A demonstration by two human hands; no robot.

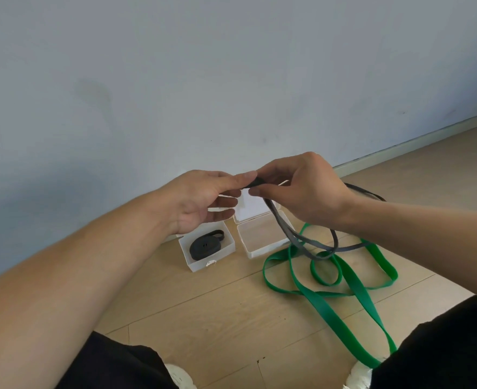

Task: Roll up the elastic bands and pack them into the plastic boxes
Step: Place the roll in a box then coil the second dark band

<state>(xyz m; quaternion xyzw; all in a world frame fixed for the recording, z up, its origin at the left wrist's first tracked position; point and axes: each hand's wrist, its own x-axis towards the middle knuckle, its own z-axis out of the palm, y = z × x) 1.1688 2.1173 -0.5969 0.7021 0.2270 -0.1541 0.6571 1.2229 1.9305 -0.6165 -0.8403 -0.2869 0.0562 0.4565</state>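
My right hand (301,189) pinches one end of a long grey elastic band (290,234) in the air above the boxes. The rest of the band hangs down in loops to the floor. My left hand (203,200) is beside it, its index fingertip touching the pinched end and the other fingers relaxed. On the floor lie two open white plastic boxes. The left box (228,251) holds a rolled black band (203,247). The right box (262,251) holds nothing that I can see. A wide green band (324,301) sprawls unrolled on the floor to the right.
The boxes sit against a pale wall (175,80) with a white skirting board (400,150). The floor (203,313) is light wood. My knees in black shorts (442,346) and white shoes (181,377) frame the bottom of the view.
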